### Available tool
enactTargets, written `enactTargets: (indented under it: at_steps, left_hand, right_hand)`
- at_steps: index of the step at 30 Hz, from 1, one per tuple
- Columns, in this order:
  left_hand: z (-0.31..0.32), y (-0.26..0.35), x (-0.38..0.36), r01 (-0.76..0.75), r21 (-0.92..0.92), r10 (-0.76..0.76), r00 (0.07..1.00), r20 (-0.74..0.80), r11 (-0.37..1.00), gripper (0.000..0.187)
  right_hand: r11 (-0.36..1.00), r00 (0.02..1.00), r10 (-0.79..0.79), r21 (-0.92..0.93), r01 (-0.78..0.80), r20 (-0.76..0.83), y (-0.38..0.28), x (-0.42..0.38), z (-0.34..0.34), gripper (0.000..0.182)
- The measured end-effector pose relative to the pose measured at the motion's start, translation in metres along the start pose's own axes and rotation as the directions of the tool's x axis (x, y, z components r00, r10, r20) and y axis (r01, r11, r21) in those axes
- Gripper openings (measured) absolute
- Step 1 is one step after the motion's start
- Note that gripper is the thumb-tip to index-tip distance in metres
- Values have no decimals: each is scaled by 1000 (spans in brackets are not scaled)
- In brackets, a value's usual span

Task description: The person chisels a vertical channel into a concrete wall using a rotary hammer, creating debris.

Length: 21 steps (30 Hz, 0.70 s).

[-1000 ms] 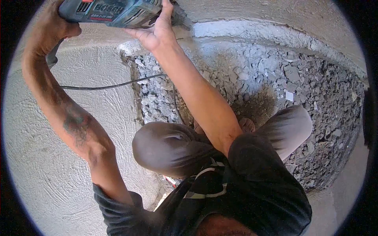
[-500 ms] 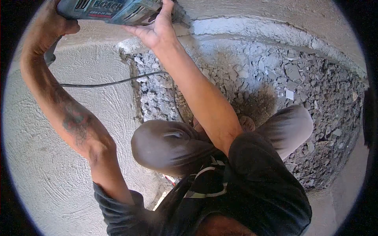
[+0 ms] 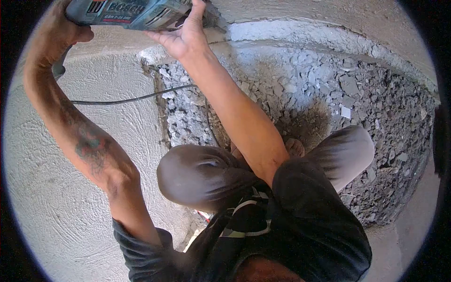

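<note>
The Bosch drill (image 3: 134, 15) lies between the hands at the top edge; the left hand (image 3: 70, 29) is curled closed round its rear grip; the right hand (image 3: 184, 41), partly open, supports its front from below. Since the earliest frame, drill and hands have shifted slightly up and left.

Power drill (image 3: 129, 14) and left hand (image 3: 66, 32) slightly farther toward the view's left edge than before.
</note>
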<state>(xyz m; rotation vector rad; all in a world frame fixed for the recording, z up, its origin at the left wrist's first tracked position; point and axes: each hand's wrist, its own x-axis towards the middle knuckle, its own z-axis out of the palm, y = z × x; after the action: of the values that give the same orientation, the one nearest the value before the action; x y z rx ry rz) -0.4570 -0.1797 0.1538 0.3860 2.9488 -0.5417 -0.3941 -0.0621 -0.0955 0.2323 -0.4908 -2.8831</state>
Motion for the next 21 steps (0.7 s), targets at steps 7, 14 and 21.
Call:
enactTargets:
  at_steps: [7,14,21]
  left_hand:
    - [-2,12,-9,-15,23,17,995,-99,1000,72]
    - [7,-5,-13,27,-86,-36,994,-106,996,79]
    - [10,-12,-12,9,-56,-16,992,-124,998,80]
  right_hand:
    - [1000,1000,-2,-2,2,-13,3,1,-3,80]
    - [1000,1000,-7,-16,7,-14,5,1,-3,81]
    - [1000,1000,-20,-16,19,-18,4,2,-1,81]
